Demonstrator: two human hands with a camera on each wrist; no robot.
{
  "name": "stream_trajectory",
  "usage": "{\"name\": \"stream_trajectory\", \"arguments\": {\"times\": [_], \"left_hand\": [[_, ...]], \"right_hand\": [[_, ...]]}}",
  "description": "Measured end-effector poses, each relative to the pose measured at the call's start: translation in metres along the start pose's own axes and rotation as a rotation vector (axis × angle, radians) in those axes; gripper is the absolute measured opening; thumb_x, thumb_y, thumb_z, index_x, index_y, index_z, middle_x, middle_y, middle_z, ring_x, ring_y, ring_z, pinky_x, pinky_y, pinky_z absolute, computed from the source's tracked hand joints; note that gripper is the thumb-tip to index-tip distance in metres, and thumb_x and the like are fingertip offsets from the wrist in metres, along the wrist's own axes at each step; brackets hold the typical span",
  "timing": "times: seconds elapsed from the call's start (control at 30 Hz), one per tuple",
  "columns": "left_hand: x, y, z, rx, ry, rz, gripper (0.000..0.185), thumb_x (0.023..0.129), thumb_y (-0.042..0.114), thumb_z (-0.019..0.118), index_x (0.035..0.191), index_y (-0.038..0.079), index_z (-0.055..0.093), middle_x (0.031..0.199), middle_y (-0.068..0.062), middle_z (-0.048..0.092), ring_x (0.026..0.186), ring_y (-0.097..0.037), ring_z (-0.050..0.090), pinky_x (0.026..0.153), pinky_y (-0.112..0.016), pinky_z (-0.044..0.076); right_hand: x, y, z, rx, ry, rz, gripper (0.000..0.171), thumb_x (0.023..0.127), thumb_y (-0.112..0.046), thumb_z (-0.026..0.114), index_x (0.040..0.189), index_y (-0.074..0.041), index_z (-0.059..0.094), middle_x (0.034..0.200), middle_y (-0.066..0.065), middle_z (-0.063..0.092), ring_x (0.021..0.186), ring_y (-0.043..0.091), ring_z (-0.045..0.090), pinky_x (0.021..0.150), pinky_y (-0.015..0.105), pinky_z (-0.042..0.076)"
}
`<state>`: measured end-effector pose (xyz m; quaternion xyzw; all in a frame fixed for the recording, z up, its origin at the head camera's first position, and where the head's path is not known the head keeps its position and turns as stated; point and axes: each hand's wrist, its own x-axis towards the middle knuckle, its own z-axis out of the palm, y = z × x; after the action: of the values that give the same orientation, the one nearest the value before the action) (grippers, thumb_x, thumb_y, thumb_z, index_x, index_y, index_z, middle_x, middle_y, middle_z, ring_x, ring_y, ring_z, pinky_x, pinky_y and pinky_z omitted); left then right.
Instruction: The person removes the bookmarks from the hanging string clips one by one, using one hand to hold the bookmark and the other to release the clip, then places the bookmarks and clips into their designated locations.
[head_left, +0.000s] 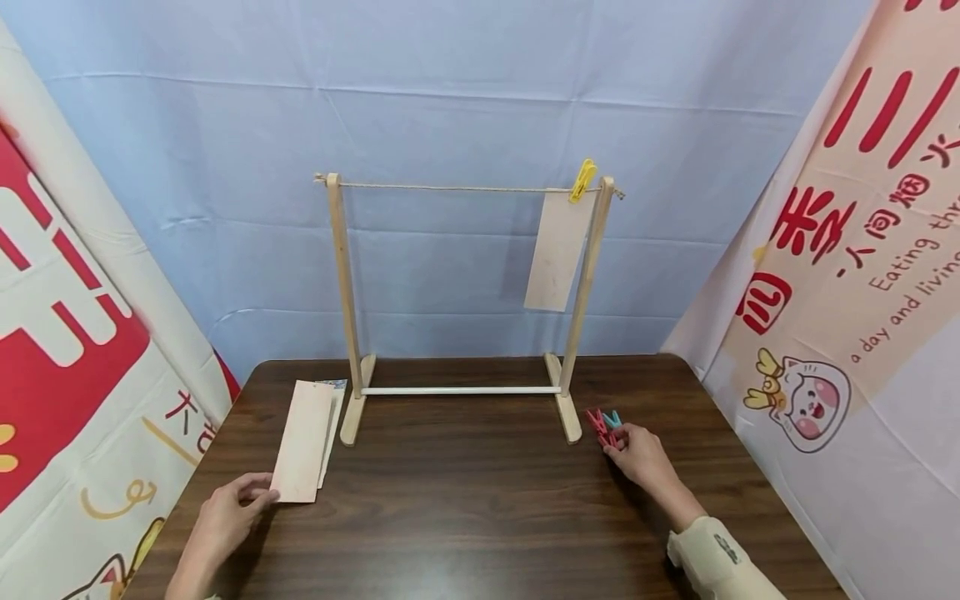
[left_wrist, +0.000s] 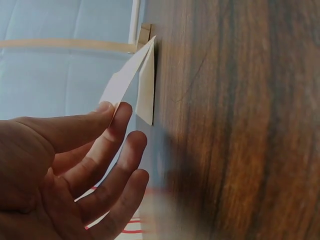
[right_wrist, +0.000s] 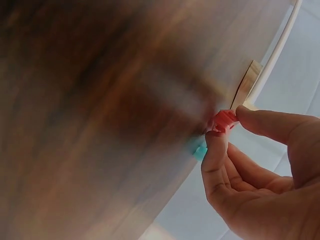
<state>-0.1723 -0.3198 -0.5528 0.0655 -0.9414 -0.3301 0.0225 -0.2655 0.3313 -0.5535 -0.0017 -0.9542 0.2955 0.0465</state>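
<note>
At the table's left, my left hand (head_left: 227, 514) pinches a pale rectangular card (head_left: 303, 442) by its near left corner between thumb and index finger. The left wrist view shows this card (left_wrist: 127, 75) tilted up off another pale card (left_wrist: 146, 92) beneath it. Over at the right, my right hand (head_left: 643, 458) pinches a red clothespin (right_wrist: 226, 120) between thumb and index finger, low above the table. Another red clothespin (head_left: 596, 421) and a blue-green one (head_left: 613, 419) lie just beyond those fingertips.
A wooden stand (head_left: 345, 283) with a string (head_left: 450, 188) across its top stands at the back of the brown table (head_left: 450, 500). From the string's right end hangs a pale card (head_left: 557, 258), held by a yellow clothespin (head_left: 582, 181). A white rod (head_left: 457, 391) joins the feet.
</note>
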Motion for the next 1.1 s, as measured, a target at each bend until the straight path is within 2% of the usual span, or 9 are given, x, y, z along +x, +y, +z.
{"name": "stream_trajectory", "arguments": {"times": [0.23, 0.43, 0.77, 1.1], "left_hand": [[-0.0002, -0.0018, -0.0001, 0.025, -0.017, -0.007, 0.038, 0.103, 0.023, 0.076, 0.131, -0.003, 0.071, 0.101, -0.007, 0.082, 0.105, -0.032, 0.073, 0.09, -0.053, 0.052], [0.001, -0.0043, 0.0008, 0.022, -0.031, -0.014, 0.038, 0.103, 0.023, 0.076, 0.13, -0.002, 0.072, 0.099, -0.006, 0.082, 0.097, -0.02, 0.071, 0.08, -0.04, 0.05], [0.0033, -0.0039, 0.0009, -0.003, -0.065, -0.01, 0.037, 0.103, 0.021, 0.075, 0.13, -0.003, 0.072, 0.098, -0.007, 0.082, 0.089, -0.017, 0.068, 0.074, -0.035, 0.048], [0.0059, -0.0061, 0.0011, -0.001, -0.074, -0.008, 0.036, 0.102, 0.023, 0.076, 0.127, -0.003, 0.073, 0.096, -0.006, 0.081, 0.089, -0.018, 0.069, 0.075, -0.038, 0.05]], "right_hand": [[0.0026, -0.0004, 0.0012, -0.02, -0.022, 0.0, 0.026, 0.093, -0.008, 0.08, 0.109, 0.01, 0.07, 0.084, 0.007, 0.067, 0.074, 0.02, 0.06, 0.068, 0.037, 0.051], [0.005, -0.0023, 0.0024, -0.041, -0.036, 0.014, 0.027, 0.095, -0.009, 0.08, 0.111, 0.01, 0.07, 0.086, 0.009, 0.066, 0.076, 0.022, 0.061, 0.069, 0.039, 0.053], [0.0065, -0.0021, 0.0039, -0.058, -0.038, 0.012, 0.027, 0.095, -0.011, 0.08, 0.11, 0.01, 0.07, 0.086, 0.009, 0.065, 0.076, 0.022, 0.06, 0.07, 0.039, 0.052], [0.0063, -0.0038, 0.0047, -0.057, -0.031, 0.004, 0.024, 0.094, -0.009, 0.081, 0.106, 0.008, 0.07, 0.084, 0.007, 0.066, 0.076, 0.022, 0.061, 0.069, 0.04, 0.053]]}}
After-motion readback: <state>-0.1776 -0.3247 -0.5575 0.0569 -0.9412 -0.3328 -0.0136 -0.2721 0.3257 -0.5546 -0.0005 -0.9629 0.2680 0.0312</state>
